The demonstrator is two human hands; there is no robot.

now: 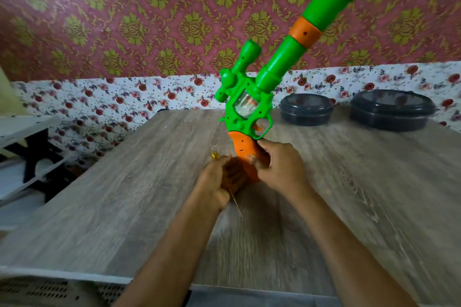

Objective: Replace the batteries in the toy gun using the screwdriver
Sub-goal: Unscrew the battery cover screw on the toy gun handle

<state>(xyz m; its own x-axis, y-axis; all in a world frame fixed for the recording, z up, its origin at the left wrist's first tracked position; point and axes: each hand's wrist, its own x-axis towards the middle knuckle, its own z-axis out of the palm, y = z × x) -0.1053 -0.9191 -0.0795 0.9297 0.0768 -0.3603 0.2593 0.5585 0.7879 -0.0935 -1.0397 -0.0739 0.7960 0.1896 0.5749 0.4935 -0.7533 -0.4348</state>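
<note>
- Right hand [282, 167] clamps the green-and-orange plastic toy gun [249, 104] by its handle.
- Left hand [214, 182] grips the yellow-handled screwdriver [215, 156] beside it.
- Likely battery-cover step; tip must find the screw.

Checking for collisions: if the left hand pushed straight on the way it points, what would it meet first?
Probably the toy gun's orange grip, right ahead of the left hand, which holds the screwdriver; blur hides whether they touch.

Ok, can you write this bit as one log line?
toy gun: tilted, barrel up | right hand: grips orange handle | left hand: holds screwdriver beside handle
</note>
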